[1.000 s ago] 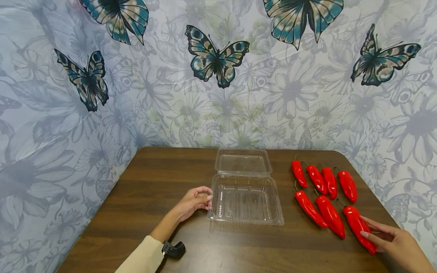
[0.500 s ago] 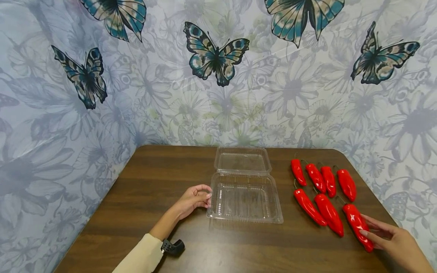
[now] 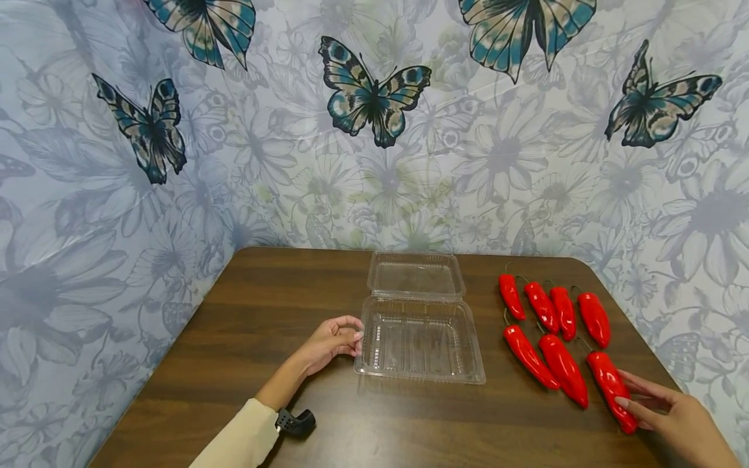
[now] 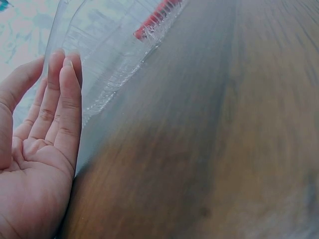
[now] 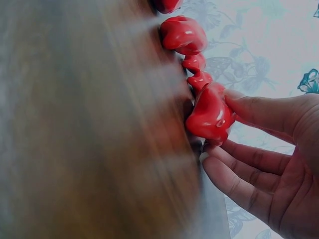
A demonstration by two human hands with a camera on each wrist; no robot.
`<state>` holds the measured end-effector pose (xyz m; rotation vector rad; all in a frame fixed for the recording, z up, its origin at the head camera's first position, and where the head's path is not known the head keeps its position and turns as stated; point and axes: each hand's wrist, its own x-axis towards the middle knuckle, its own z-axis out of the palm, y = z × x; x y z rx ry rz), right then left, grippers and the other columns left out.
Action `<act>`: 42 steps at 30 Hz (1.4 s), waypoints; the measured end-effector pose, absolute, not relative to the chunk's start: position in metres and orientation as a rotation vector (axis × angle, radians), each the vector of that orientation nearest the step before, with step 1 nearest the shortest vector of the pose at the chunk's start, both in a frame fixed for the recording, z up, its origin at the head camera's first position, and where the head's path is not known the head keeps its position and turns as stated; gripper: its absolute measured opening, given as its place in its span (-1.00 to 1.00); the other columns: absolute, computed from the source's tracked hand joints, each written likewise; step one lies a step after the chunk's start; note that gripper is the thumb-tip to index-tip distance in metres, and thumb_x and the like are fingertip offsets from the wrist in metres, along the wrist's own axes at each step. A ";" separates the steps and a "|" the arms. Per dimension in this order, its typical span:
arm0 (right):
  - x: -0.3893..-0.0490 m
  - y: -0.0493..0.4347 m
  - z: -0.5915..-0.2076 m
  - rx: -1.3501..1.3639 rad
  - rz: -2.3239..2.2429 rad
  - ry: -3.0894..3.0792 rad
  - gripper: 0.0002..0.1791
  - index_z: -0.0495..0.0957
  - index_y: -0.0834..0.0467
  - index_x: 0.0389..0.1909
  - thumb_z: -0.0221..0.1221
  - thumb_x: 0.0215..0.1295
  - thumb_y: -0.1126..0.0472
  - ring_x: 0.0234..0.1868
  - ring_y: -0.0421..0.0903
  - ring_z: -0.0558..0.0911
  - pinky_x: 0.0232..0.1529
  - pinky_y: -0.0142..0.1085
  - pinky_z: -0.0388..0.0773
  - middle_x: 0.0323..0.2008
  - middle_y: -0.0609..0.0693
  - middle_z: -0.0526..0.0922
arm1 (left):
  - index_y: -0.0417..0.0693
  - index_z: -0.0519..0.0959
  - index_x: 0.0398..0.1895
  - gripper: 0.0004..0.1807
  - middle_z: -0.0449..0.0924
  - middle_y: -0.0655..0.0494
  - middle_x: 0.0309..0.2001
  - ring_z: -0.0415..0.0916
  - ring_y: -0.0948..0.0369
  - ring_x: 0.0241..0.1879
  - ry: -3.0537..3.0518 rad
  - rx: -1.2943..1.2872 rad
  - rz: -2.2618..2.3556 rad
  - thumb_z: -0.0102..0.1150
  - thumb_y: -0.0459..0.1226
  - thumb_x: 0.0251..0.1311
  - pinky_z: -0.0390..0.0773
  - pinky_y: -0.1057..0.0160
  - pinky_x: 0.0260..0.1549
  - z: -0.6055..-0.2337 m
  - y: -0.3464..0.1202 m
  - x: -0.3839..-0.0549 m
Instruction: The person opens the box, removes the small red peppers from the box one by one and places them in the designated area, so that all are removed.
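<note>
An open clear plastic clamshell container (image 3: 418,377) lies in the middle of the table, its lid (image 3: 417,276) folded back toward the wall. At its left rim my left hand (image 3: 329,346) pinches the edge between thumb and fingers; the left wrist view shows the rim (image 4: 48,47) between them. On the right, my right hand (image 3: 673,409) grips the lower part of the nearest red chili pepper (image 3: 607,383), thumb on one side and fingers on the other. In the right wrist view that pepper (image 5: 212,114) is at the table's edge, its underside hidden.
Several more glossy red peppers lie in two rows on the right, among them a front-row pepper (image 3: 563,370) and a back-row pepper (image 3: 593,318). The brown wooden table (image 3: 263,279) meets a butterfly-patterned wall covering (image 3: 374,201). A black band (image 3: 295,424) circles the left wrist.
The lower end of the gripped pepper has swung slightly left, with my right hand along it. My left hand and the container stay in place; the head view shifts a little.
</note>
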<state>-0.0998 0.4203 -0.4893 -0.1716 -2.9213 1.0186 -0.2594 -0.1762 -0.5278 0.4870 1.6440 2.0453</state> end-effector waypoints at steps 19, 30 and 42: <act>-0.101 0.429 -0.476 -0.219 0.989 -2.975 -0.27 0.32 0.54 0.31 0.19 0.48 -0.01 -0.40 -0.44 0.60 -0.45 -0.32 0.67 0.19 0.60 0.42 | -0.14 0.51 0.01 -0.77 0.68 0.05 -0.34 0.68 0.17 -0.31 1.598 0.443 2.062 -0.08 -0.19 0.59 0.70 0.23 -0.18 -0.531 -0.173 -0.249; -0.107 0.433 -0.448 -0.057 0.769 -2.818 -0.55 0.61 0.35 0.12 0.28 0.41 0.09 -0.58 -0.29 0.63 -0.54 -0.42 0.50 -0.31 -0.12 0.78 | -0.45 0.40 0.16 -0.55 0.70 0.03 -0.33 0.71 0.11 -0.30 1.824 0.284 2.008 0.02 -0.16 0.55 0.72 0.16 -0.19 -0.519 -0.191 -0.256; -0.129 0.416 -0.402 0.132 0.707 -2.741 -0.58 0.61 0.36 0.11 0.28 0.40 0.12 -0.62 -0.36 0.60 -0.62 -0.37 0.48 -0.26 0.36 0.74 | -0.42 0.38 0.20 -0.50 0.71 0.06 -0.32 0.72 0.11 -0.30 1.984 0.266 1.954 0.04 -0.11 0.54 0.73 0.14 -0.23 -0.480 -0.223 -0.270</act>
